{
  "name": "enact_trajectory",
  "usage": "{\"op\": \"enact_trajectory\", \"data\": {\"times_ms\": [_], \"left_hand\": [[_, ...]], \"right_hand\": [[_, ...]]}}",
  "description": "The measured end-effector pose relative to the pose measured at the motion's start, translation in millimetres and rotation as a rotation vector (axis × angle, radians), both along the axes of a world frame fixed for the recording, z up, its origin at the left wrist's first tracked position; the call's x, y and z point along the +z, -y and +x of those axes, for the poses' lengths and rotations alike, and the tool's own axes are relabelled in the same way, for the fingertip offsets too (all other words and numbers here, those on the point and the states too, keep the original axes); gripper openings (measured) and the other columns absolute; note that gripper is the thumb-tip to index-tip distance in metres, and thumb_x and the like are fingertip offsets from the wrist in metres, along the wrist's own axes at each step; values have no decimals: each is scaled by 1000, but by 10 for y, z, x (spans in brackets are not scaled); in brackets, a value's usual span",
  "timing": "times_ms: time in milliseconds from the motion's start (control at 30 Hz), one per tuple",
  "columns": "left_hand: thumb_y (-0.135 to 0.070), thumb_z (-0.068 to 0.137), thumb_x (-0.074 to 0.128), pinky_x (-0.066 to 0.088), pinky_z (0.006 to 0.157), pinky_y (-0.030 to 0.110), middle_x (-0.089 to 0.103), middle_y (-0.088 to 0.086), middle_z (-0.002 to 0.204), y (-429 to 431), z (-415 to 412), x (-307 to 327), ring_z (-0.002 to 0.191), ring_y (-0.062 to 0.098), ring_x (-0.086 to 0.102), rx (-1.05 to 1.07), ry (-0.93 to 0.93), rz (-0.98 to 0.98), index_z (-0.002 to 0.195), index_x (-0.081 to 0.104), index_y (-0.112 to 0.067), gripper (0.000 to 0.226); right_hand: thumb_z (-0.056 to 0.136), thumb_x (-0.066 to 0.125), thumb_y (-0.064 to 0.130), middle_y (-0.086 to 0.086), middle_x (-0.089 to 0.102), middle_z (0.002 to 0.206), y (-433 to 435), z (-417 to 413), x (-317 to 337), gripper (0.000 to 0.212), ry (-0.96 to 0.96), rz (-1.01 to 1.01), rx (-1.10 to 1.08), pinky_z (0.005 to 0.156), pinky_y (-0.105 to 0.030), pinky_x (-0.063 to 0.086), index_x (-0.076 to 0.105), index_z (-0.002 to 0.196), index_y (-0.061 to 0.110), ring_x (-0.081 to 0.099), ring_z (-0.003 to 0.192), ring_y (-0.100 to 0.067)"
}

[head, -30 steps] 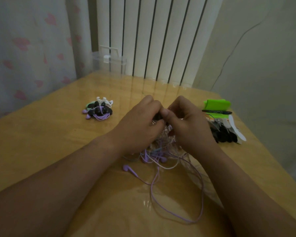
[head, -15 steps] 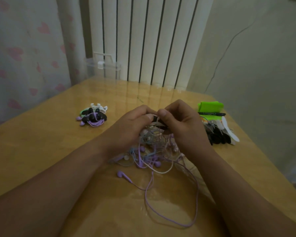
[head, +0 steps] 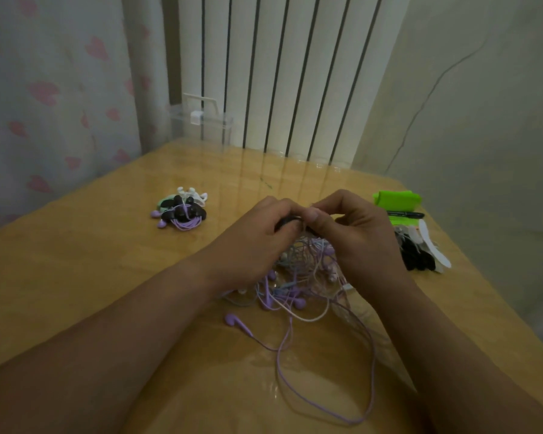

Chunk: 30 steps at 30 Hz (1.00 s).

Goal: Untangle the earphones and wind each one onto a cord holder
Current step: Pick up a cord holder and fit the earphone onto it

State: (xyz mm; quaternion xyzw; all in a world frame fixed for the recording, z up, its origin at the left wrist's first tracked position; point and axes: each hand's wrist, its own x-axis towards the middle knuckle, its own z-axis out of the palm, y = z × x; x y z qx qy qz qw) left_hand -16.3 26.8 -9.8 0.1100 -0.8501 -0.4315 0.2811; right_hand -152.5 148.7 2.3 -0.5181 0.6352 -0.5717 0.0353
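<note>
Mid-task: left hand (head: 257, 242) and right hand (head: 358, 239) meet, pinching a black cord holder (head: 287, 221) above the tangled earphones (head: 298, 277) at bench (head: 76, 261) centre. Wound sets (head: 182, 211) lie far left; most of the tangle appears not yet wound.

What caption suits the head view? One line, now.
Left hand and right hand pinch a black cord holder over tangled earphones on a wooden table.

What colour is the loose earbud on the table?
The earbud is light purple, seen in the head view.
</note>
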Motion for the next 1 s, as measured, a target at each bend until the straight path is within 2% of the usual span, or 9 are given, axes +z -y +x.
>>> {"op": "enact_trajectory", "data": {"times_ms": [100, 167, 233, 333, 500, 633, 800, 900, 1000], "left_hand": [[-34, 106, 48, 52, 94, 53, 59, 4, 116, -20, 26, 33, 104, 23, 62, -41, -13, 46, 115, 65, -28, 21], [-37, 99, 49, 52, 92, 58, 60, 10, 113, -21, 32, 39, 102, 32, 61, -59, -28, 102, 111, 63, -24, 23], [-36, 102, 53, 52, 87, 50, 59, 10, 108, -30, 16, 14, 99, 31, 60, -73, -25, 114, 110, 61, -22, 18], [-27, 104, 57, 49, 74, 33, 57, 3, 99, -37, -35, -57, 84, 17, 57, -16, -46, 41, 107, 61, -21, 7], [-28, 96, 60, 42, 63, 21, 53, -2, 93, -33, -88, -84, 74, 8, 52, 126, -115, -25, 94, 60, -23, 5], [-27, 91, 60, 37, 61, 15, 52, -4, 90, -18, -57, -66, 73, 6, 50, 194, -158, -21, 89, 59, -24, 4], [-23, 91, 62, 36, 60, 18, 51, -3, 87, -27, -55, -53, 71, 8, 48, 199, -161, -41, 89, 58, -17, 7], [-18, 93, 64, 38, 54, 18, 54, -2, 76, -46, -55, -50, 61, 5, 46, 195, -171, 70, 93, 62, -11, 7], [-18, 95, 65, 42, 55, 25, 59, 7, 77, -55, -58, -77, 61, 7, 47, 201, -171, 137, 96, 63, -10, 8]], "right_hand": [[96, 72, 20, -7, 73, 82, 27, 15, -26, 12, 112, -33, 28, 73, -26, 58, 70, 89, 10, 71, 79, -14], [96, 71, 22, -10, 72, 83, 49, 6, -32, 13, 142, -52, 17, 72, -29, 59, 69, 90, 10, 69, 79, -20], [95, 72, 23, -11, 71, 83, 58, -15, -54, 15, 126, -53, -8, 72, -36, 61, 68, 90, 10, 70, 81, -25], [95, 74, 25, -3, 67, 84, 74, -8, -112, 16, -66, -47, -114, 71, -44, 59, 65, 88, 15, 67, 82, -23], [95, 74, 23, 2, 52, 92, 140, 32, -118, 20, -494, -148, -235, 63, -39, 49, 61, 85, 11, 53, 79, -12], [99, 67, 28, 0, 51, 95, 206, 73, -127, 25, -625, -162, -243, 55, -47, 48, 59, 86, 8, 51, 76, -17], [98, 69, 20, 0, 52, 93, 231, 65, -150, 22, -555, -170, -177, 61, -47, 48, 58, 84, 7, 51, 78, -16], [97, 70, 13, -2, 56, 91, 238, 51, -151, 18, -464, -186, -111, 67, -44, 47, 59, 85, 6, 55, 82, -18], [98, 68, 8, -3, 60, 91, 252, 77, -172, 12, -363, -160, -48, 69, -47, 51, 61, 89, 7, 61, 84, -22]]}}
